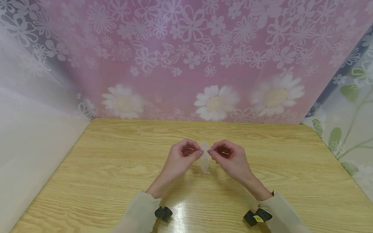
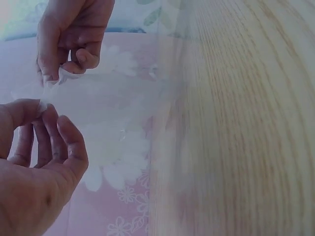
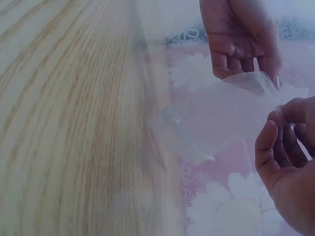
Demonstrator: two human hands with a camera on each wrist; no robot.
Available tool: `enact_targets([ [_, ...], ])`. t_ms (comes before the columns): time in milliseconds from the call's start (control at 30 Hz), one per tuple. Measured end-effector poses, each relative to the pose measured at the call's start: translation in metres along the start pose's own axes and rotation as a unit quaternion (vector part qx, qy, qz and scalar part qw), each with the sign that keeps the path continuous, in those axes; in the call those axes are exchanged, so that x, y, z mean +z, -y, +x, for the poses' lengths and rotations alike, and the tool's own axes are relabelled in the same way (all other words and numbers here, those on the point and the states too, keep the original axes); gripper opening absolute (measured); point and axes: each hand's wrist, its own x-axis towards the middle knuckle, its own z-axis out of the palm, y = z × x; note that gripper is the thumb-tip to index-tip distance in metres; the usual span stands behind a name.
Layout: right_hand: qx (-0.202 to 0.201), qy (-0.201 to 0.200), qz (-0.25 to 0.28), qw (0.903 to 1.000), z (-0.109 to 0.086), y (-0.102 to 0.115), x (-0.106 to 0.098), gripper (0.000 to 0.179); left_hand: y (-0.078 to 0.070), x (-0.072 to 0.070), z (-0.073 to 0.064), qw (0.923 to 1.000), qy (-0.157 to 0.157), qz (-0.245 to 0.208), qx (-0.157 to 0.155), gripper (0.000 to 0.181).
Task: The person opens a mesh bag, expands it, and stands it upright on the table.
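Between both hands hangs a thin, translucent white plastic bag, narrow and creased as seen from above. My left hand pinches one side of its upper edge between thumb and forefinger. On the opposite side my right hand pinches the edge the same way. From the left wrist, the filmy bag spreads out below the fingertips. In the right wrist view the bag shows a crumpled lower end pointing toward the tabletop. The other fingers of each hand curl loosely.
A wood-grain table lies under the hands. Behind it hangs a pink floral curtain, with a pale sheet along the left and a leaf-patterned cloth at the right. Dark wrist cameras sit at the cuffs.
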Motion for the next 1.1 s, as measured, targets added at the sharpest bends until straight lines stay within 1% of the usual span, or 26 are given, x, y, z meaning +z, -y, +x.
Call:
enact_targets([
  [67,0.006,-0.009,-0.002,0.9999,0.0003,0.0005,0.0000,0.008,0.0004,-0.0001,0.0004,0.9999,-0.010,-0.003,0.000,0.008],
  [133,0.015,-0.014,0.000,0.9998,0.0008,0.0004,-0.0001,0.008,0.0005,-0.0005,0.0006,0.9999,-0.011,-0.002,0.000,0.010],
  [233,0.025,-0.012,0.001,0.9996,0.0013,-0.0003,-0.0006,0.006,0.0001,-0.0020,0.0005,0.9999,0.005,0.009,-0.003,0.015],
  [333,0.030,-0.004,-0.005,0.9995,0.0017,-0.0009,-0.0012,0.005,0.0005,-0.0038,0.0003,0.9991,0.019,0.038,-0.002,0.018],
  [400,0.029,0.002,-0.010,0.9995,0.0017,-0.0010,-0.0015,0.005,0.0010,-0.0044,0.0004,0.9983,0.022,0.054,-0.002,0.020],
  [500,0.023,0.014,-0.004,0.9996,0.0020,-0.0013,-0.0013,0.006,0.0015,-0.0044,0.0007,0.9977,0.018,0.066,0.000,0.018],
  [633,0.015,0.021,0.006,0.9996,0.0027,-0.0014,0.0001,0.007,0.0018,-0.0038,0.0014,0.9976,0.009,0.068,-0.003,0.012],
  [767,0.014,0.014,-0.005,0.9998,0.0034,-0.0008,0.0013,0.004,0.0015,-0.0033,0.0016,0.9980,0.005,0.062,-0.001,0.010],
  [867,0.008,-0.001,-0.014,0.9999,0.0034,-0.0011,0.0018,0.003,0.0013,-0.0031,0.0015,0.9978,0.001,0.067,0.002,0.010],
  [933,0.000,-0.012,-0.016,0.9998,0.0031,-0.0012,0.0023,0.005,0.0014,-0.0033,0.0012,0.9971,-0.002,0.076,0.005,0.009],
  [1000,-0.007,-0.020,-0.017,0.9996,0.0031,-0.0017,0.0027,0.006,0.0010,-0.0036,0.0005,0.9954,-0.002,0.095,0.010,0.009],
  [1100,-0.011,-0.019,-0.015,0.9996,0.0032,-0.0020,0.0036,0.008,-0.0001,-0.0041,-0.0002,0.9929,0.006,0.118,0.015,0.015],
])
